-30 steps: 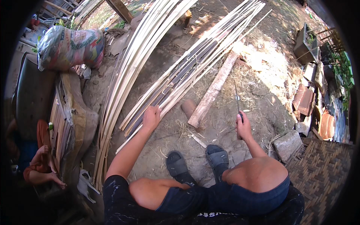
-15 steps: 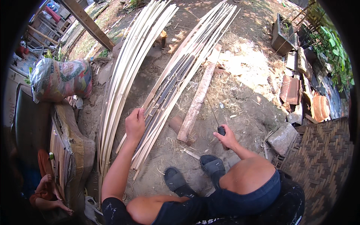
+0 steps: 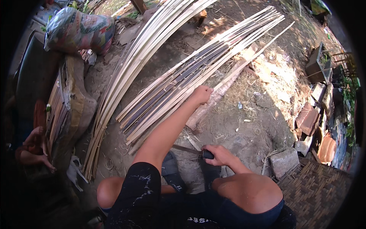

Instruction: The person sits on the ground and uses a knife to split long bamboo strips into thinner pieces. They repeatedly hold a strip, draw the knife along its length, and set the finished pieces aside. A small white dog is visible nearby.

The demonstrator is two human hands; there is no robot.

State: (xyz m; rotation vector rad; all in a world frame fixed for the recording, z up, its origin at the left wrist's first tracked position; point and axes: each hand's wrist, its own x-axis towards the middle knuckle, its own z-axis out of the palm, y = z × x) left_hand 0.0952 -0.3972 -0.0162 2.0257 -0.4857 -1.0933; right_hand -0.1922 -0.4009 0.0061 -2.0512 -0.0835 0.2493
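My left hand (image 3: pixel 202 94) is closed around a long pale bamboo strip (image 3: pixel 259 52), which slants away to the upper right above a flat wooden board (image 3: pixel 198 115). Under and beside that forearm lies a fanned bundle of bamboo strips (image 3: pixel 171 80), some pale, some dark. Near my feet, my right hand (image 3: pixel 219 155) grips a knife (image 3: pixel 207 154) by its black handle. The knife's narrow blade points left and passes partly behind my left arm. The strip's near end is hidden by my hand and arm.
A second bundle of pale strips (image 3: pixel 129 70) curves along the left. A stuffed sack (image 3: pixel 82 30) and a log (image 3: pixel 82 101) stand beyond it, with another person's feet (image 3: pixel 38 145) nearby. On the right are a stone block (image 3: pixel 285 163) and a woven mat (image 3: pixel 316 191).
My left hand has moved right across the bundle, bringing one strip away from the others. The knife has swung from pointing up and away to pointing left, closer to my feet.
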